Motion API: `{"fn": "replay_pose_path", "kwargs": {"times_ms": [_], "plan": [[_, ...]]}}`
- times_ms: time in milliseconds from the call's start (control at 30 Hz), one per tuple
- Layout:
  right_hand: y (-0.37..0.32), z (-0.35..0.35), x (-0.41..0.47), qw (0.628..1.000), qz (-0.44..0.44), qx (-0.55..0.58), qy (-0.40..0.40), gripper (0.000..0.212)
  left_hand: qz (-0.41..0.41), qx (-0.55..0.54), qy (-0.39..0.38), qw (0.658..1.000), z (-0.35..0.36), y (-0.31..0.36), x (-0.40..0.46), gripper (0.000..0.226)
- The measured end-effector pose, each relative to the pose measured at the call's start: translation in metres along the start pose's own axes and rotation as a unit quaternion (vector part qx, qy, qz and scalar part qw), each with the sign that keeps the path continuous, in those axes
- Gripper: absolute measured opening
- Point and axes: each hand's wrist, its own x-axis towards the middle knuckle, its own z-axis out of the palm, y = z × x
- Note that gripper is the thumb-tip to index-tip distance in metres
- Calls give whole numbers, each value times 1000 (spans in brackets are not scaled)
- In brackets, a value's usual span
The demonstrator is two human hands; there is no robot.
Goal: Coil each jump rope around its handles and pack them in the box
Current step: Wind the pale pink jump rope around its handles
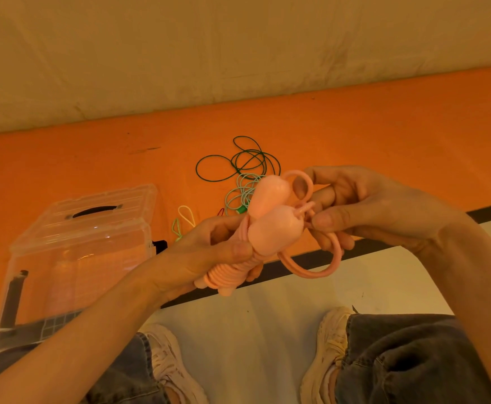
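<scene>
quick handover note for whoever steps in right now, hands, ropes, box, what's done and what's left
Left hand grips the pink jump rope round its paired handles, with coils already wound on their lower part.
Right hand pinches the loose pink end, with loops still free.
Done: most of the pink coil.
Left: finish and secure it, pack it in the clear box at the left, lid closed. Then coil the green ropes lying loose on the orange mat.

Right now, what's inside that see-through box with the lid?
Through the clear box I can make out a dark upright piece near its left side and a pale pinkish blur in the middle. The left hand's arm covers the bottom, so I can't tell what those are.
</scene>
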Motion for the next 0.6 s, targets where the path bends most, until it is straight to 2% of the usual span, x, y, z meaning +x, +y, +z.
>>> {"fn": "replay_pose_path", "kwargs": {"times_ms": [167,433,600], "plan": [[1,0,-1,997,-31,-40,52,27,28,45,29,998,3,11,-3,48],[2,0,-2,996,-32,-74,22,26,15,80,36,996,3,11,-4,52],[0,6,-1,988,-30,-110,104,15,66,130,74,986,6,10,-2,46]]}}
